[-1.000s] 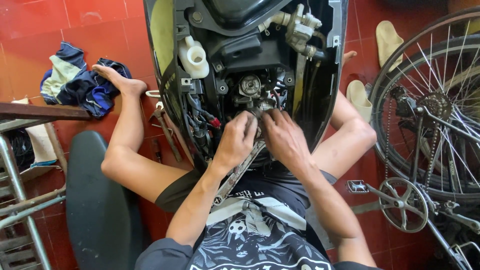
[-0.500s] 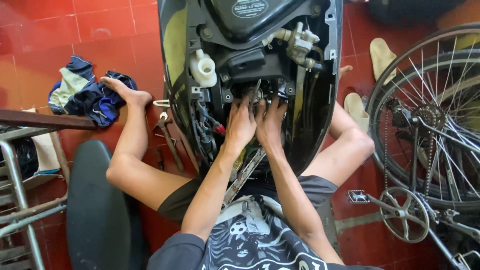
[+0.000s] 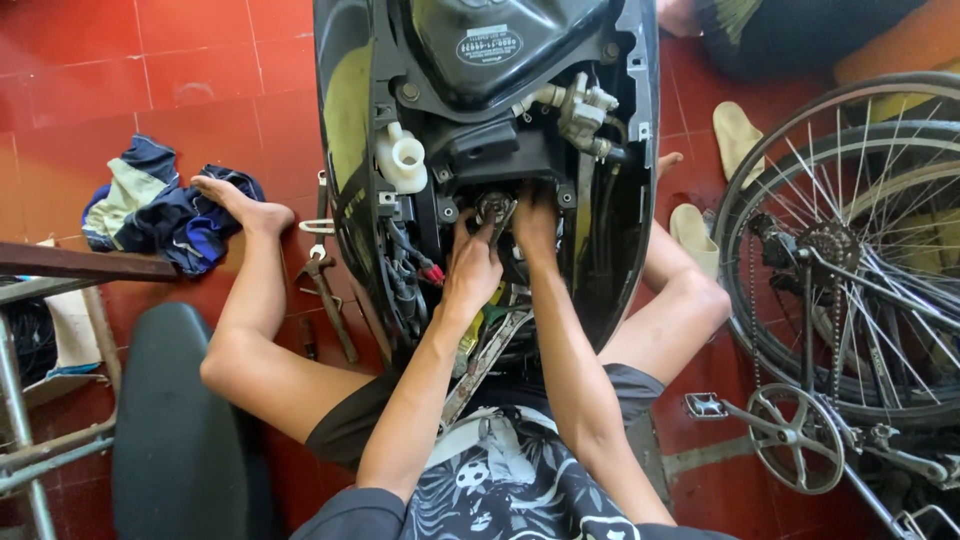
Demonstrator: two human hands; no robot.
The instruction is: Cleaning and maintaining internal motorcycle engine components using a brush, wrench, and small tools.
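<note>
on a red tiled floor, both hands reach into an opened scooter body, left hand and right hand pinching a small metal fitting, which could slip down among the wires if either grip loosens.

Bicycle wheel, rags, sandals

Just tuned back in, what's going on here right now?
A person sits on the red tiled floor with an opened scooter body between their legs. Both hands are deep in the exposed mechanism: the left hand and the right hand press around a small metal part near the centre. A white plastic reservoir sits just above left. Hand tools lie on the floor by the left knee, a bicycle wheel stands at right.
</note>
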